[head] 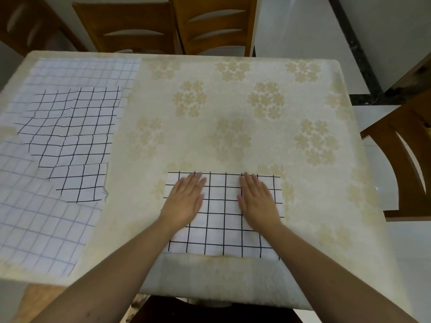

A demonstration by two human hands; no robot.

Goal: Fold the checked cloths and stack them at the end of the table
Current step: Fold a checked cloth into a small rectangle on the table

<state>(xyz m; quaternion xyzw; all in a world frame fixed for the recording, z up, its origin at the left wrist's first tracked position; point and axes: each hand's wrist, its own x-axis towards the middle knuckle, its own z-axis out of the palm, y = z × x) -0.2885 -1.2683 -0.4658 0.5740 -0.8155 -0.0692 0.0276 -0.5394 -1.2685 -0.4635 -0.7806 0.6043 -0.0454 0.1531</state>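
Note:
A folded white cloth with a black check (221, 220) lies flat at the near edge of the table, in front of me. My left hand (185, 200) presses flat on its left part, fingers straight. My right hand (257, 201) presses flat on its right part, fingers straight too. On the left side of the table lies a heap of unfolded checked cloths (70, 136): rumpled ones with a bold black check on top of larger ones with a faint check (39, 229).
The table (233, 101) wears a cream cover with a beige flower print. Wooden chairs stand at the far end (210, 24) and on the right side (405, 159). White floor tiles show beyond the right edge.

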